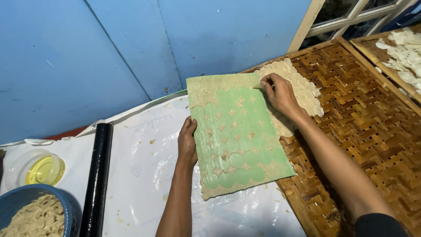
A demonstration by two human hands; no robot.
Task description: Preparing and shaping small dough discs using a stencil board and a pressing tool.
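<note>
A green board (pixel 239 131) lies tilted across the edge of a woven bamboo tray (pixel 364 127). It carries a thin sheet of pale dough with round holes cut out of it. My left hand (pixel 187 141) grips the board's left edge. At the board's top right corner, my right hand (pixel 280 93) pinches the dough. Several round dough discs (pixel 307 90) lie overlapping on the tray just beyond that hand.
A black rolling pin (pixel 97 175) lies on the white plastic sheet (pixel 144 162) at left. A blue bowl of dough scraps (pixel 37 215) and a clear tub of yellow oil (pixel 41 169) sit at the far left. A second tray with dough discs (pixel 405 52) is at top right.
</note>
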